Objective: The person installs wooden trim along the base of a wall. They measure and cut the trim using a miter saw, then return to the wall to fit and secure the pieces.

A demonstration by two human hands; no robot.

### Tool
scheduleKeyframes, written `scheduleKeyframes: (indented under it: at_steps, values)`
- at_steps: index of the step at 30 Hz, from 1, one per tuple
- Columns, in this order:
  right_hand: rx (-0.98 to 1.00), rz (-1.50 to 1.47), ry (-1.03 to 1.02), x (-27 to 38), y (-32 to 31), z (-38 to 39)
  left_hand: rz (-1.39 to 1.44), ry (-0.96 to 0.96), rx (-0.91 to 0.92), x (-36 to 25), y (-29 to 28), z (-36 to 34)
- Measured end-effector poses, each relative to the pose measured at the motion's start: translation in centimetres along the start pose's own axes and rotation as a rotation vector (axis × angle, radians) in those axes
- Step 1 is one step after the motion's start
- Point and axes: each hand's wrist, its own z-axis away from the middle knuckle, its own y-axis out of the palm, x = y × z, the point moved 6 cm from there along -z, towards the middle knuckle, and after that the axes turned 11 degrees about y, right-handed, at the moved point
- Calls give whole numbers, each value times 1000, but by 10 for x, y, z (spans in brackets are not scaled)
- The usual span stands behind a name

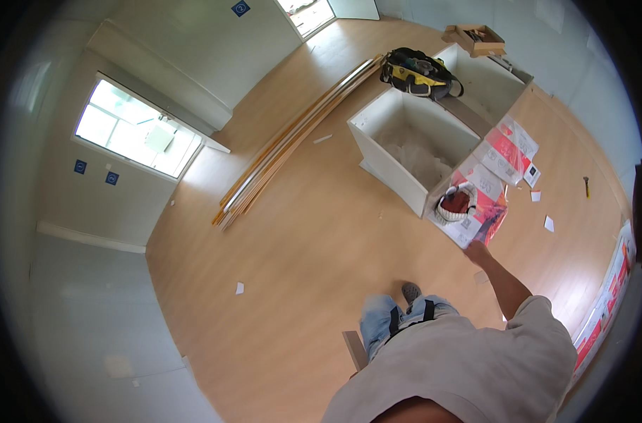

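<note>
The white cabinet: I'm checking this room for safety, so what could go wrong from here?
The black-and-yellow tool bag perches on the rim of the white cabinet and might topple. The right hand is at the edge of the pink-and-white wrapping; a tug could shift the rounded item on it. The hammer loose on the floor could trip someone.

I'm picking up blue signs on the wall [194, 49]: one [240, 8] left of the doorway [307, 15], two [80, 167] [112, 179] below the window's [134, 130] lower-left corner, white marks on each. Pink-and-white printed wrap [487, 181] along the cabinet's [388, 151] lower-right edge; its lettering's too small for me.
</note>
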Motion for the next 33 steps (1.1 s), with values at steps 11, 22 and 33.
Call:
scheduleKeyframes:
  at_steps: [11,22,33]
  values:
    - [-39,37,97,209,-36,-350,-105,-18,13,-195,-290,-301]
    - [104,404,214,305,-11,-447,-108,105,-425,-521,-759,-579]
    - [106,-201,388,518,-91,-876,-369,136,41,-796,-875,-841]
